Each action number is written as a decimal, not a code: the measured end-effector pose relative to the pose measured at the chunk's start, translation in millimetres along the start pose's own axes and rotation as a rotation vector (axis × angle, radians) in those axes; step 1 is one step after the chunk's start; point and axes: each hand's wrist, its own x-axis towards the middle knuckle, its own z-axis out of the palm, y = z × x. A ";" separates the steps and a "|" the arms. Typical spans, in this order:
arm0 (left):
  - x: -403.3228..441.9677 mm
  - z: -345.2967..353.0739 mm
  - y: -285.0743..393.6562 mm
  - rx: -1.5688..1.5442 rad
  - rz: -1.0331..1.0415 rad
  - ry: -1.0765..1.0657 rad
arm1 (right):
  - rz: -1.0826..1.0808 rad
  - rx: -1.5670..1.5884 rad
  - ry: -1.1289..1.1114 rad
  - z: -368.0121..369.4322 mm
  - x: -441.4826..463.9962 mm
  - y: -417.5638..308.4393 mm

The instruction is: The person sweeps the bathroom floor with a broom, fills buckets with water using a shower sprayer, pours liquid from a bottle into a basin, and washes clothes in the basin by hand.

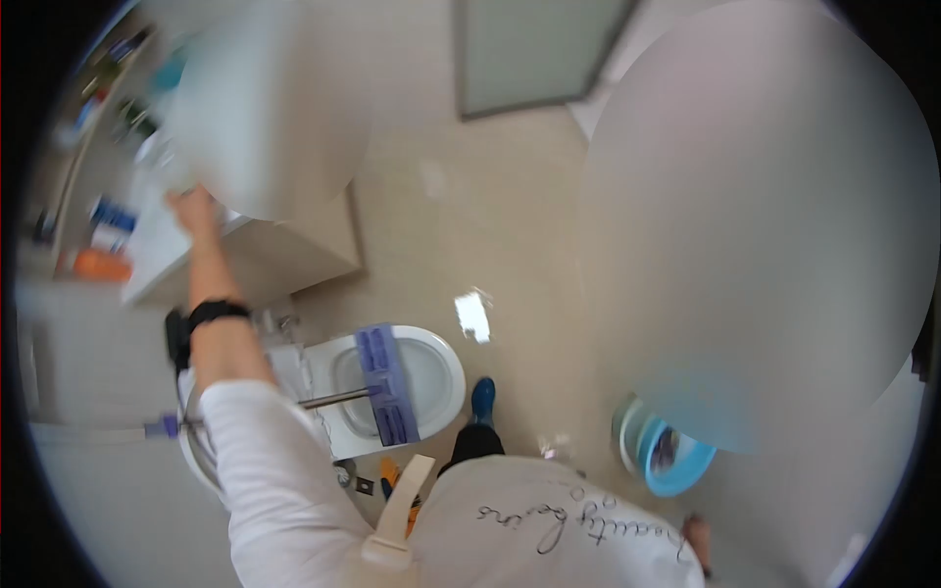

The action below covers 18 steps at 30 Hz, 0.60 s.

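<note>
My left arm stretches over the counter (162, 250) at upper left. At its end my left hand (196, 211) looks closed, thumb towards the shelf; blur hides what its fingers hold, if anything. A clear, shiny thing (159, 155) is just beyond it. Nearer the counter's end stand a blue container (115, 214) and an orange bottle (102, 265). Below my forearm, a mop with a purple head (387, 384) rests across the white toilet (446, 377), its metal pole running under my sleeve. At lower right only a bit of my right hand (696, 541) shows beside my shirt, fingers hidden.
A blue basin (683, 470) with dark contents stands on the tiled floor (529, 245) at right. My blue boot (482, 402) is beside the toilet. A wall shelf (83, 162) holds several bottles. A framed glass panel (534, 54) stands ahead. Large pale blurs cover parts of the view.
</note>
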 end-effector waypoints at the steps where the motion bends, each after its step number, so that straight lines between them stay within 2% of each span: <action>1: -1.1 0.7 0.5 -0.134 0.044 -0.054 | 0.001 0.034 0.020 -61.2 59.6 -84.5; 2: -7.2 2.6 4.8 -0.278 0.017 -0.157 | 0.018 0.068 0.038 -25.0 8.5 -3.1; 4: -37.7 0.9 19.7 -0.539 0.074 -0.357 | 0.213 -0.045 0.066 -27.3 -7.1 -36.0; 5: -65.5 -13.9 48.6 -0.525 0.131 -0.450 | 0.306 0.206 0.075 -12.3 -3.2 -10.4; 6: -110.0 -28.7 87.4 -0.541 0.215 -0.426 | 0.305 0.225 0.058 -23.0 -20.7 -34.6; 7: -151.4 -35.9 109.0 -0.611 0.261 -0.495 | 0.429 0.465 0.123 -28.2 -34.2 -55.9; 8: -187.0 -39.0 122.4 -0.676 0.303 -0.550 | 0.517 0.488 0.149 -22.2 -36.7 -51.5; 9: -221.5 -35.7 122.7 -0.690 0.264 -0.718 | 0.486 0.426 0.112 -15.0 -36.0 -39.6; 10: -259.3 -31.8 121.6 -0.696 0.226 -0.872 | 0.524 0.496 0.114 -10.7 -39.0 -39.4; 11: -310.9 -46.6 146.4 -0.591 0.293 -0.969 | 0.550 0.565 0.120 -5.8 -40.9 -40.4; 13: -408.8 -47.6 151.5 -0.552 0.226 -1.224 | 0.561 0.602 0.101 15.5 -37.9 -25.9; 14: -452.9 -46.4 150.1 -0.406 0.275 -1.412 | 0.550 0.616 0.079 23.2 -38.1 -18.5; 15: -504.2 -59.3 160.4 -0.431 0.285 -1.479 | 0.565 0.634 0.079 28.0 -40.9 -14.8; 17: -584.5 -92.2 192.2 -0.567 0.063 -1.882 | 0.551 0.671 0.060 32.1 -47.9 -4.8; 18: -618.5 -112.3 212.6 -0.628 0.062 -1.985 | 0.559 0.687 0.065 35.5 -50.2 4.8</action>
